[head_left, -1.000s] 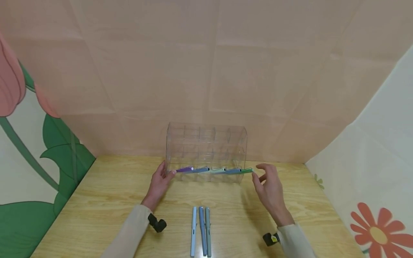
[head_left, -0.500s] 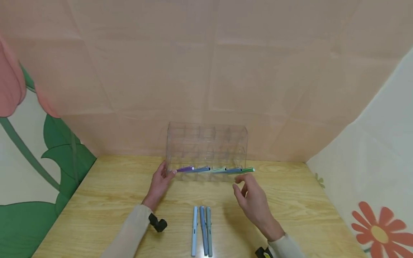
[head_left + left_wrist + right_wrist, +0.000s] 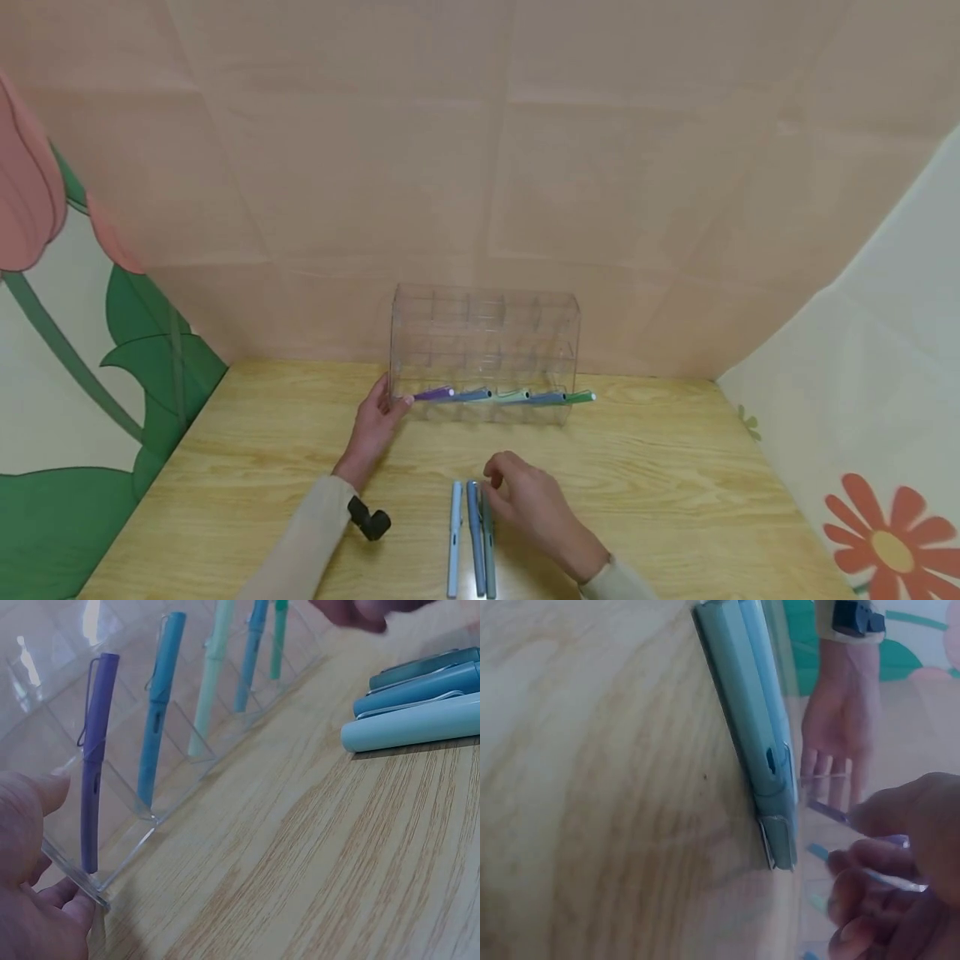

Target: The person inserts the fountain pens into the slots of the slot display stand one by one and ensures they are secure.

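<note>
The table (image 3: 675, 475) is pale wood with visible grain. The pen organizer (image 3: 484, 333) is clear, glossy plastic. The 3 loose pens (image 3: 471, 542) look like smooth matt plastic.
</note>
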